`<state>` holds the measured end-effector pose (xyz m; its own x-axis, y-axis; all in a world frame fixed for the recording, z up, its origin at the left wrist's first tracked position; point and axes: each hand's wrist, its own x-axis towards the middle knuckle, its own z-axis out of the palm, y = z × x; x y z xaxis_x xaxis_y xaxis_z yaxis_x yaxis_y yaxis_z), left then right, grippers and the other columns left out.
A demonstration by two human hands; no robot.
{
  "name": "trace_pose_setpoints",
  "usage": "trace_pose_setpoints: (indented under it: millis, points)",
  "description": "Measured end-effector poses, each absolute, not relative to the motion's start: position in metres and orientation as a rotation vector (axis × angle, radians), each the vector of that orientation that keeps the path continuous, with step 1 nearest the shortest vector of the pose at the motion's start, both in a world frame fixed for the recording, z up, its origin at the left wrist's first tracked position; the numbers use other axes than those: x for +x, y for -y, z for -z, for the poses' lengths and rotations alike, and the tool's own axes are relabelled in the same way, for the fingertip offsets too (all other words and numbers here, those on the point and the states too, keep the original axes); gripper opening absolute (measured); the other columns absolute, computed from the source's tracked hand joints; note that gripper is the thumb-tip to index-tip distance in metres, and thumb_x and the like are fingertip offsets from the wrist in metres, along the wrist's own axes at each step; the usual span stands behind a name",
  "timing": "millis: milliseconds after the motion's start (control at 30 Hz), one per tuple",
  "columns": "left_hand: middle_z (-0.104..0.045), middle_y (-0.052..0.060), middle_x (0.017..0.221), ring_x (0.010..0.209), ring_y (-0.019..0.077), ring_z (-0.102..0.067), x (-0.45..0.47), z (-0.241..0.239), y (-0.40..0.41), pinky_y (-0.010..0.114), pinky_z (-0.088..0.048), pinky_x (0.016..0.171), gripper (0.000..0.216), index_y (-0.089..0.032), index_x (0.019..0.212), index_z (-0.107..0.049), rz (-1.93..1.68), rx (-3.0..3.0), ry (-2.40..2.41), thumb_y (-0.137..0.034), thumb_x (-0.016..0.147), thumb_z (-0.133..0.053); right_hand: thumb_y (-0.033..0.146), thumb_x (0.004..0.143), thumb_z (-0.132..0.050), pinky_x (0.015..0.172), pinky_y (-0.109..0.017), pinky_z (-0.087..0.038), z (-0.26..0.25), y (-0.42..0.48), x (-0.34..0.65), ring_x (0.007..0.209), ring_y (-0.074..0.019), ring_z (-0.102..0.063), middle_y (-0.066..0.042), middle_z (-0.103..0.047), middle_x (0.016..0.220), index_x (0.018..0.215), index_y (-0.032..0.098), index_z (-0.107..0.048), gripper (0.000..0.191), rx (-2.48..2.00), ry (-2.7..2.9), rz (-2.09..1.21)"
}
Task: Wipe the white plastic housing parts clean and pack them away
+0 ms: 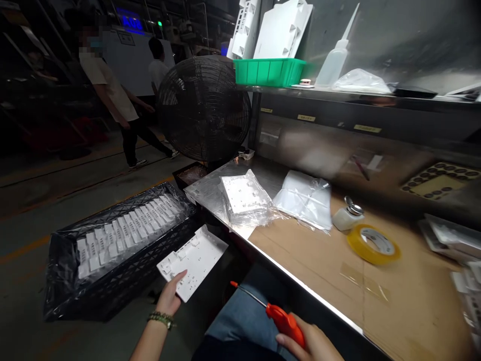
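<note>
My left hand (171,297) grips the near edge of a flat white plastic panel (193,259), held over the floor beside a black crate (112,271). The crate is lined with plastic film and holds several similar white panels standing on edge. My right hand (311,343) is wrapped round the orange handle of a screwdriver (280,317), low over my lap; its thin shaft points up and left. A bead bracelet sits on my left wrist.
The workbench (319,265) carries a bagged white panel (246,198), a stack of clear bags (306,198), a small dispenser bottle (347,215) and a yellow tape roll (373,244). A black fan (204,106) stands at the bench's end. Two people walk in the aisle behind.
</note>
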<state>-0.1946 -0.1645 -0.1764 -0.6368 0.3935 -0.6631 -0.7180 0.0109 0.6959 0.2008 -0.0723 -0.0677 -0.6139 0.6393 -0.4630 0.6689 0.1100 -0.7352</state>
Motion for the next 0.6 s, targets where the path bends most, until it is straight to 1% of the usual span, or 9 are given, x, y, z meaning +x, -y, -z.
trace_pose_setpoints:
  millis: [100,167,233,333,367,433,500,567,600]
  points:
    - [-0.082,0.013,0.096,0.091,0.0295,-0.079,-0.212,0.153,0.182,0.040,-0.065,0.088,0.052,-0.008,0.134,-0.064,-1.745,-0.346,-1.535,0.001,0.083,-0.065,0.070,0.088,-0.058,0.080,-0.029,-0.051,0.086,0.064,0.208,0.088,-0.0268,-0.071,-0.005,-0.078,0.094,0.108,0.025,-0.073,0.051,1.363,-2.345,1.651]
    - [-0.083,0.011,0.095,0.092,0.0296,-0.079,-0.226,0.130,0.193,0.040,-0.065,0.088,0.056,-0.011,0.138,-0.061,-1.764,-0.327,-1.564,0.000,0.083,-0.063,0.069,0.088,-0.058,0.080,-0.030,-0.051,0.104,0.057,0.212,0.090,-0.0278,-0.071,-0.005,-0.078,0.095,0.113,0.023,-0.072,0.054,1.372,-2.313,1.684]
    - [-0.083,0.008,0.097,0.096,0.0305,-0.078,-0.237,0.105,0.199,0.040,-0.065,0.089,0.058,-0.015,0.137,-0.063,-1.767,-0.286,-1.554,-0.002,0.080,-0.064,0.068,0.086,-0.058,0.078,-0.031,-0.052,0.123,0.050,0.214,0.089,-0.0294,-0.073,-0.006,-0.078,0.093,0.112,0.020,-0.072,0.056,1.412,-2.251,1.649]
    - [-0.083,0.005,0.093,0.100,0.0348,-0.077,-0.246,0.068,0.192,0.042,-0.066,0.084,0.053,-0.019,0.126,-0.071,-1.713,-0.235,-1.475,-0.006,0.074,-0.070,0.061,0.087,-0.057,0.080,-0.036,-0.054,0.138,0.043,0.214,0.093,-0.0346,-0.074,-0.011,-0.079,0.097,0.105,0.018,-0.075,0.050,1.550,-2.182,1.469]
    - [-0.083,0.005,0.087,0.098,0.0358,-0.077,-0.246,0.057,0.184,0.042,-0.067,0.079,0.048,-0.019,0.120,-0.074,-1.668,-0.206,-1.439,-0.009,0.073,-0.073,0.057,0.086,-0.059,0.083,-0.039,-0.055,0.136,0.041,0.214,0.097,-0.0370,-0.074,-0.014,-0.079,0.100,0.105,0.017,-0.075,0.047,1.596,-2.178,1.418]
    - [-0.080,0.003,0.074,0.090,0.0363,-0.078,-0.237,0.036,0.159,0.037,-0.067,0.066,0.039,-0.020,0.105,-0.078,-1.549,-0.078,-1.391,-0.013,0.066,-0.081,0.051,0.082,-0.066,0.097,-0.044,-0.052,0.121,0.042,0.214,0.111,-0.0394,-0.071,-0.017,-0.076,0.114,0.114,0.017,-0.075,0.048,1.663,-2.235,1.366]
    - [-0.078,0.003,0.068,0.085,0.0363,-0.077,-0.216,0.017,0.125,0.034,-0.064,0.059,0.038,-0.019,0.091,-0.078,-1.395,0.121,-1.385,-0.014,0.055,-0.090,0.055,0.083,-0.069,0.111,-0.044,-0.044,0.095,0.046,0.218,0.129,-0.0368,-0.062,-0.016,-0.069,0.134,0.131,0.021,-0.069,0.059,1.682,-2.353,1.553]
    - [-0.080,0.005,0.076,0.092,0.0382,-0.076,-0.180,-0.002,0.087,0.036,-0.065,0.067,0.043,-0.017,0.091,-0.078,-1.245,0.344,-1.362,-0.021,0.051,-0.095,0.071,0.082,-0.066,0.117,-0.045,-0.040,0.068,0.054,0.224,0.138,-0.0352,-0.054,-0.013,-0.063,0.144,0.140,0.026,-0.063,0.074,1.623,-2.351,2.097]
    - [-0.081,0.007,0.084,0.100,0.0392,-0.075,-0.158,-0.010,0.068,0.040,-0.064,0.078,0.047,-0.017,0.097,-0.078,-1.172,0.464,-1.309,-0.030,0.055,-0.095,0.080,0.078,-0.065,0.116,-0.048,-0.041,0.058,0.058,0.228,0.139,-0.0369,-0.054,-0.014,-0.065,0.142,0.139,0.026,-0.064,0.082,1.576,-2.246,2.455]
